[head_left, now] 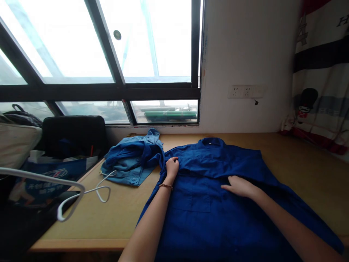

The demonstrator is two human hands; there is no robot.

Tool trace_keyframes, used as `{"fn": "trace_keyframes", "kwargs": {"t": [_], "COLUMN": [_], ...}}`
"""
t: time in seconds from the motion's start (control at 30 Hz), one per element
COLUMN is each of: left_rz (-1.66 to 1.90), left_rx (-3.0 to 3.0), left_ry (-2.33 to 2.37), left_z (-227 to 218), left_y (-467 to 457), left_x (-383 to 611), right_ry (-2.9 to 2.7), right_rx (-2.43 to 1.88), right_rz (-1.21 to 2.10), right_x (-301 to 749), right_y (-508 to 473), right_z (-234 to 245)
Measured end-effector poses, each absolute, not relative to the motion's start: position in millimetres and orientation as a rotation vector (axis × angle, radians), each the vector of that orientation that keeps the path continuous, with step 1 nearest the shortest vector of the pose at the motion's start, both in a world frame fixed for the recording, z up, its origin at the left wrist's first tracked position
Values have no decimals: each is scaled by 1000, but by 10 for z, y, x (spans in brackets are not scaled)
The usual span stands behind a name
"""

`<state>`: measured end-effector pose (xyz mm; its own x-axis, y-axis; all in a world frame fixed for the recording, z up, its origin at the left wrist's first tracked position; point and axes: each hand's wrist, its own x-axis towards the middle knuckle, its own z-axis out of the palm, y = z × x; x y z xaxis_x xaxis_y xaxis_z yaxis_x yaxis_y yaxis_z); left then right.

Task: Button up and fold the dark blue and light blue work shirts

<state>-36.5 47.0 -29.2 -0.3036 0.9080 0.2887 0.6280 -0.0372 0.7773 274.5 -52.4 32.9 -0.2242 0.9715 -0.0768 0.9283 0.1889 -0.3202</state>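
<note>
A dark blue long-sleeved work jacket (pixel 196 194) lies spread over the table, its collar at the far side and its front facing up. My left hand (pixel 172 168), with a bracelet at the wrist, is closed on the cloth near the jacket's left-hand shoulder and sleeve. On the jacket's front, my right hand (pixel 241 186) rests with thumb and fingers apart beside a crease; some of its fingers are hidden. Just left of my left hand is a crumpled lighter blue garment (pixel 128 175), with part of the dark blue cloth lying over it.
The wooden table (pixel 109 222) stands against a window and a white wall with sockets (pixel 241 91). A white cable (pixel 73 182) loops over the table's left edge. Bags, including a blue printed one (pixel 51 182), and a black chair back (pixel 73 133) stand left. A patterned curtain (pixel 321 80) hangs right.
</note>
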Motion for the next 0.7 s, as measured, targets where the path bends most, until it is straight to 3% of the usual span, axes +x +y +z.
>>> {"fn": "trace_keyframes", "kwargs": {"t": [0.13, 0.3, 0.53, 0.7], "left_rz": [1287, 1498, 1973, 1447], "left_rx": [1653, 1552, 1458, 1386], "left_ry": [1922, 1961, 2255, 2471], "left_z": [-298, -280, -35, 1], "left_y": [429, 335, 179, 207], "left_x": [-343, -334, -446, -659], "right_ry": [-2418, -2062, -2189, -2222], "right_rx": [-1293, -1541, -1652, -1607], "right_rz": [814, 165, 84, 94], "right_x": [2465, 2149, 2162, 2226], "right_y": [-502, -31, 197, 190], "right_z": [579, 228, -423, -406]}}
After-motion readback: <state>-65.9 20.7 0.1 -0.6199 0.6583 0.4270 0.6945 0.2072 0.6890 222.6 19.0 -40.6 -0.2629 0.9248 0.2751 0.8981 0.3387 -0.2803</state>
